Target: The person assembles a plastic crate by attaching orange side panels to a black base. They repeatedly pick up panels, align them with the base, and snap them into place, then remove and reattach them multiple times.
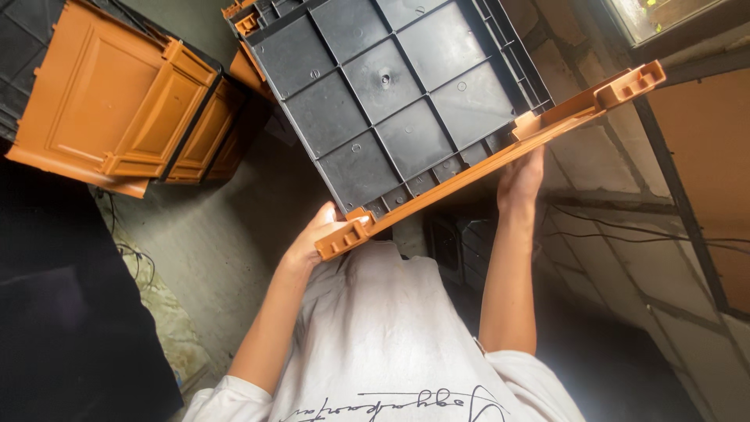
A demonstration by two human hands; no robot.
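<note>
Both hands grip the crate [406,101] by its orange edge, running eight to two o'clock: left hand [316,238] lower, right hand [522,178] higher.

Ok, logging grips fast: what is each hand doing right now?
Left hand: closed on the orange edge of the crate.
Right hand: gripping the same edge, farther along.

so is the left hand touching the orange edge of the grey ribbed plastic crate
Touching: the head view shows the left hand gripping the orange rim corner of the grey ribbed plastic crate.
</note>
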